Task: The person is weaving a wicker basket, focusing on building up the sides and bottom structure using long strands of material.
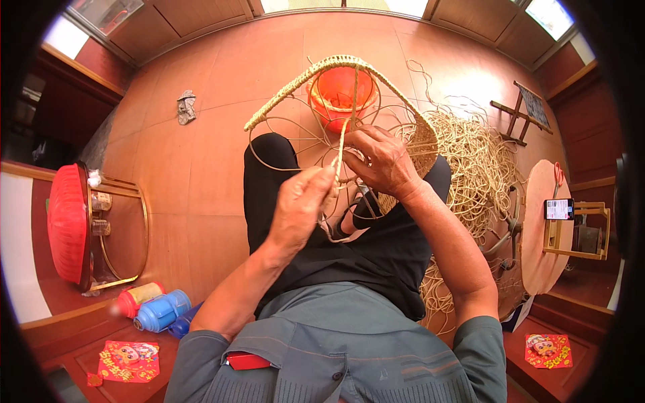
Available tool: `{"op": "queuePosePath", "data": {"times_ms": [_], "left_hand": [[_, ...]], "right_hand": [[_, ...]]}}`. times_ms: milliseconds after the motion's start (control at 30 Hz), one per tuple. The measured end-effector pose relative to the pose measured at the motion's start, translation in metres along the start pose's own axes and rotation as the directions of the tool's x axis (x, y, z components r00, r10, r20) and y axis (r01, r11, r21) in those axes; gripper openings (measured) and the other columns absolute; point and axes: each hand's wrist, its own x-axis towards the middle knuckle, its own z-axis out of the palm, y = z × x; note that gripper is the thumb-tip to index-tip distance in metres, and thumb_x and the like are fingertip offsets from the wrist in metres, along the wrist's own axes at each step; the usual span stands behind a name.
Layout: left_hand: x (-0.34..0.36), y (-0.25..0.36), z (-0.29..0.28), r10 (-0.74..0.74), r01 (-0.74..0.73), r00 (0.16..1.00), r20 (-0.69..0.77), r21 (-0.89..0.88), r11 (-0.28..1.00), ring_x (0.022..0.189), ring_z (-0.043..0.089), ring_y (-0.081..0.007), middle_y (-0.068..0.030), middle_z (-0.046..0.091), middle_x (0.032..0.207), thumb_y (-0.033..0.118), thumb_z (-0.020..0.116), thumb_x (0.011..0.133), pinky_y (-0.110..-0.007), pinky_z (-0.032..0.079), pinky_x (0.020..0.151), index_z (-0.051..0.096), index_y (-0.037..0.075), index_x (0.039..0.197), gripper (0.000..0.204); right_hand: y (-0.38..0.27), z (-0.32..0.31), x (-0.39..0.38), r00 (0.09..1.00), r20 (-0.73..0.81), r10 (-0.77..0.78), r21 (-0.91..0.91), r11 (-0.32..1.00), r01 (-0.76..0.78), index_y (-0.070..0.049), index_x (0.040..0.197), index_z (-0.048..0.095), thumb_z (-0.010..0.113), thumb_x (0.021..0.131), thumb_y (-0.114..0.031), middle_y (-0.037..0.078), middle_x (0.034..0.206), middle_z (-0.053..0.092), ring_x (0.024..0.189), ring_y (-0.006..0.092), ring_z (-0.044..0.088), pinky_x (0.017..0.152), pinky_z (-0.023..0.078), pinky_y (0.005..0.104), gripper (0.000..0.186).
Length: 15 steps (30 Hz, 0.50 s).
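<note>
A wire-framed basket (322, 64) rests across my lap, its rim and right side wrapped in straw-coloured cord while bare wire loops show on the left. My left hand (304, 201) is closed around a length of straw cord (341, 144) that runs up toward the rim. Beside it, my right hand (381, 156) has its fingers bent together at the cord and wires; what lies between those fingertips is hidden. Behind the wires, on the floor, stands a red bucket (341, 87).
A big tangled heap of cord (470, 168) covers the floor at my right. Beyond it is a folding stool (523, 114); nearer, a round table (537, 248) holds red scissors (558, 173) and a phone (559, 209). Thermos flasks (163, 310) lie left, below a red-covered stool (67, 225).
</note>
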Motion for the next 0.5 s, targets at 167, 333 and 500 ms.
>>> {"op": "queuePosePath", "data": {"times_ms": [167,333,500], "left_hand": [[-0.013,0.081,-0.048,0.47,-0.453,0.882,0.027,-0.227,0.862,0.093,0.063,-0.0181,-0.0016,0.064,0.093,0.033,0.055,0.12,-0.037,0.052,0.093,0.066,0.007,0.1,0.035],[-0.045,0.197,-0.072,0.635,-0.528,0.77,0.059,-0.5,0.687,0.064,0.04,-0.0131,-0.005,0.052,0.089,0.032,0.05,0.123,-0.029,0.04,0.057,0.058,0.006,0.088,0.044],[-0.037,0.146,-0.06,0.488,-0.414,0.86,0.151,-0.352,0.839,0.058,0.039,-0.0097,-0.004,0.05,0.087,0.034,0.051,0.122,-0.027,0.037,0.047,0.06,0.007,0.092,0.041]], "right_hand": [[0.002,0.01,-0.001,0.999,-0.039,-0.021,-0.012,1.0,0.021,-0.009,0.107,0.071,0.079,0.102,-0.021,0.01,0.1,0.072,0.091,0.0335,0.075,0.078,0.06,0.0445,0.015],[-0.003,0.014,0.004,0.993,-0.092,0.079,0.027,0.997,-0.077,-0.01,0.107,0.071,0.078,0.104,-0.022,0.01,0.096,0.073,0.09,0.0324,0.075,0.077,0.06,0.0455,0.014],[-0.005,0.015,0.005,0.985,-0.086,0.15,0.086,0.986,-0.143,-0.01,0.107,0.071,0.078,0.104,-0.021,0.009,0.095,0.073,0.088,0.033,0.075,0.077,0.06,0.046,0.013]]}}
